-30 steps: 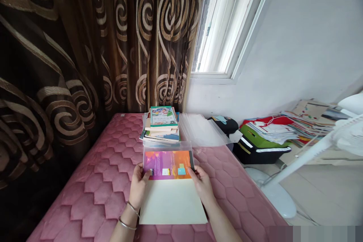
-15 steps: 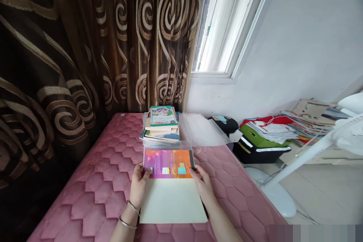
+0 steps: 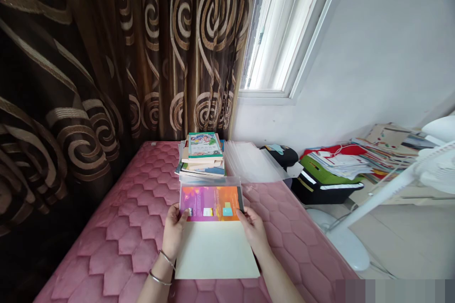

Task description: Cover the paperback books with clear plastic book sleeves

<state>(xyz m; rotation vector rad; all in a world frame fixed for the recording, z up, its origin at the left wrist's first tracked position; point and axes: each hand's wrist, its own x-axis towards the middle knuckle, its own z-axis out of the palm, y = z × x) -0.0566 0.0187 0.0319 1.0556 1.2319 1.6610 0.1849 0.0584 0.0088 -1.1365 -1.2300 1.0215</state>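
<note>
A book (image 3: 217,251) lies before me on the pink mattress, a blank cream page facing up. Across its upper part runs a purple and orange printed flap (image 3: 213,203), and clear plastic film shows past its far edge. My left hand (image 3: 174,227) grips the left side, thumb on top of the flap's corner and fingers underneath. On the opposite side my right hand (image 3: 254,229) pinches the right edge in the same way. Beyond the book stands a stack of books (image 3: 204,157), a green-bordered one on top. Clear plastic sheets (image 3: 252,163) lie right of that stack.
The quilted pink mattress (image 3: 135,232) ends at a brown patterned curtain (image 3: 185,57) on the left. To the right, on the floor, are a white fan (image 3: 355,246), a black and green box (image 3: 327,175) with papers on it, and heaped papers (image 3: 391,151).
The lower edge of the printed flap sits very slightly farther from me. Both hands keep their hold at the book's sides.
</note>
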